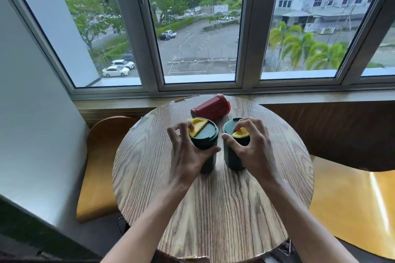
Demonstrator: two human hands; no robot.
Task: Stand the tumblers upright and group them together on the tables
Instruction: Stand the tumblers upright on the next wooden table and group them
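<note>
Tumblers, three on the round wooden table (213,198). Two dark green ones stand upright near the middle, close but not touching; a gap shows between them. Left green tumbler (208,145) has its yellow flap lifted. Right green tumbler (232,156) likewise shows yellow on its lid. Red tumbler (211,107) lies on its side behind them, toward the window (198,28), base pointing left.

Left hand (188,156): fingers curled round the left green tumbler's upper body, thumb on the near side, fingertips at the lid rim. Right hand (253,149): fingers wrapped over the right green tumbler's lid and shoulder, thumb pressed on its left side. Both grips sit high on the cups.

Risks, as judged:
- High grips; pushing the two together could tip one rather than slide it.
- Fingers rest on the yellow flaps; a pull there may flip a flap, not move the cup.
- Red tumbler is round and free to roll; a knock from either cup could send it toward the far edge.
- Red one not yet stood up; task incomplete.
</note>
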